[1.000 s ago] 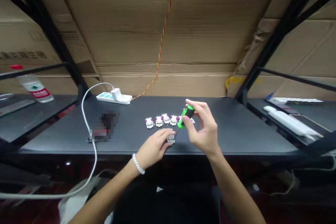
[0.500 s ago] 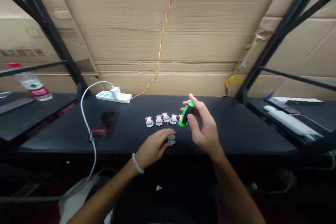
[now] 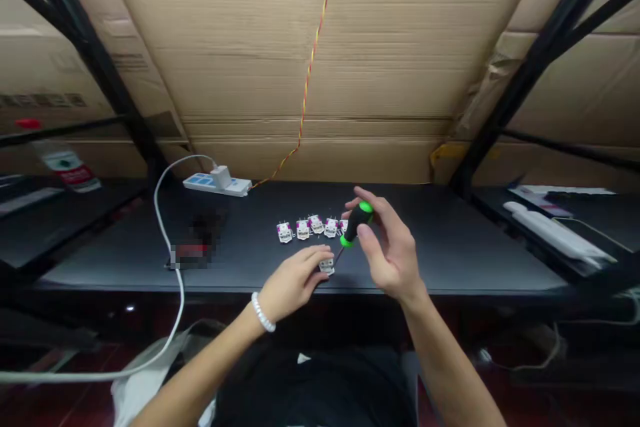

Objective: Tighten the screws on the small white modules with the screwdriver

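My left hand (image 3: 296,280), with a white bead bracelet at the wrist, pinches a small white part (image 3: 327,266) near the front edge of the black table. Between the thumb and fingers of my right hand (image 3: 393,247) is a green and black screwdriver (image 3: 356,221). It slants down to the left, its metal shaft reaching the right side of the white part. Whether the tip sits in a screw is too small to tell. Just beyond my hands stands a row of several similar white and purple parts (image 3: 303,229), the rightmost partly behind the screwdriver and my right hand.
A white power strip (image 3: 200,181) with a plugged-in charger (image 3: 221,177) lies at the back left, its white cable (image 3: 161,213) hanging over the front edge. A pixelated dark object (image 3: 195,243) lies left. Black metal posts (image 3: 465,177) flank the table, with cardboard (image 3: 310,80) behind.
The screwdriver has dropped slightly and tilted, with my right hand moving a little down along with it. My left hand and the white part stay in place. The picture looks darker.
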A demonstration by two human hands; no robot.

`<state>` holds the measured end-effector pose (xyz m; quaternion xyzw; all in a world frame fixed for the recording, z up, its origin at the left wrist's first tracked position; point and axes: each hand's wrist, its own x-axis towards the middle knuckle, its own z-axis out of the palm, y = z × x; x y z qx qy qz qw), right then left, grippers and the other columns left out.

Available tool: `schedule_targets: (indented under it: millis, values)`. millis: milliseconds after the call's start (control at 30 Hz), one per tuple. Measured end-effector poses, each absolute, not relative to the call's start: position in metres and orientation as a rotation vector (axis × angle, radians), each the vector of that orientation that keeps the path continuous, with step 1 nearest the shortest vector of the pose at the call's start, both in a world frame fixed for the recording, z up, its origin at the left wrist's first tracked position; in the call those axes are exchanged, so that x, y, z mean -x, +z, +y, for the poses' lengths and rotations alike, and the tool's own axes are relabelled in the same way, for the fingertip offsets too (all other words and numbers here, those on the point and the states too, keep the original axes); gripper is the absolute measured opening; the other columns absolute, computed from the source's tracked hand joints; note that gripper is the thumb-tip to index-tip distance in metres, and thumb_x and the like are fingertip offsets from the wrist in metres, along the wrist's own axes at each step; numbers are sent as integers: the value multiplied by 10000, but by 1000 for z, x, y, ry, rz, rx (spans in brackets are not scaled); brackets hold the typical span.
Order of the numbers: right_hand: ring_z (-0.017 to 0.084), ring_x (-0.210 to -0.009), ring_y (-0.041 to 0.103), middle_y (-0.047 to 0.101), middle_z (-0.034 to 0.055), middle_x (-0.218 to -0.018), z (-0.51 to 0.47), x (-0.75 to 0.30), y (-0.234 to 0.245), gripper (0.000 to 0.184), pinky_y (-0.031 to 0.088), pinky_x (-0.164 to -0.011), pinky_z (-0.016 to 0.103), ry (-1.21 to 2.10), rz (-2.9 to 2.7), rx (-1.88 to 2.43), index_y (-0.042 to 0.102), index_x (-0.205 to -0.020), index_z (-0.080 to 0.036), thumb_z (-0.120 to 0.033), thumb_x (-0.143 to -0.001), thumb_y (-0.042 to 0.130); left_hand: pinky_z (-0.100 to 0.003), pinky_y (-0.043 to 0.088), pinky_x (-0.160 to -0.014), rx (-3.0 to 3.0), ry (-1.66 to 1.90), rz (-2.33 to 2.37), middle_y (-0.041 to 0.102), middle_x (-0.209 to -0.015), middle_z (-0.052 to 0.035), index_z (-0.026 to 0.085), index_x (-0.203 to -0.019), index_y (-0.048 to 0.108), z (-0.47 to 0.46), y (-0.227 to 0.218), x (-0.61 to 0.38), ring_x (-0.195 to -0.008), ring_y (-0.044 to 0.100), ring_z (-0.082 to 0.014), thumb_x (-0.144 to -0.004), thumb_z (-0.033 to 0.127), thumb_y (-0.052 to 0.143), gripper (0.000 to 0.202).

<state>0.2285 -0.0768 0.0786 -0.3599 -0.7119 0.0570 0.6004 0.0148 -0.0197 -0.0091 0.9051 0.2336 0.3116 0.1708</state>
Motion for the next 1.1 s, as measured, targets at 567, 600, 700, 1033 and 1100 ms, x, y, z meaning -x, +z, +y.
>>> schedule_targets:
  millis: [567,600,700,1033,1100]
  values:
    - [260,-1073,686,665,104,-1208,-78,-226,82,405,622,-893,440,-143,-1560,880,712,-1384,-277,-252,-979,715,-461,570,-1209,-2584,897,664,702,-1483,-121,216,-1387,652,-20,-9,-15,-1397,675,-262,-1065,185,630,324]
    - [241,-1013,672,643,91,-1159,-77,-225,82,386,620,-847,413,-192,-1534,897,741,-1330,-274,-260,-945,773,-459,570,-1210,-2584,896,659,705,-1479,-120,216,-1387,653,-20,-8,-15,-1398,675,-261,-1063,180,630,326]
    - [217,-975,669,636,81,-1142,-76,-224,81,407,620,-836,390,-176,-1525,930,723,-1381,-291,-239,-978,740,-456,570,-1211,-2577,896,659,707,-1477,-116,216,-1382,654,-20,-8,-16,-1397,675,-255,-1060,176,632,326]
    - [237,-987,662,645,92,-1167,-73,-226,78,402,616,-810,398,-171,-1517,948,725,-1371,-280,-294,-969,738,-459,568,-1210,-2564,896,665,704,-1480,-115,225,-1382,655,-20,-9,-16,-1392,677,-259,-1068,197,626,317]
    - [238,-1033,682,669,93,-1219,-71,-227,76,481,617,-880,417,-92,-1548,932,646,-1492,-303,-266,-1013,668,-460,568,-1210,-2563,889,672,703,-1480,-117,226,-1384,656,-20,-8,-16,-1388,680,-259,-1070,201,623,316]
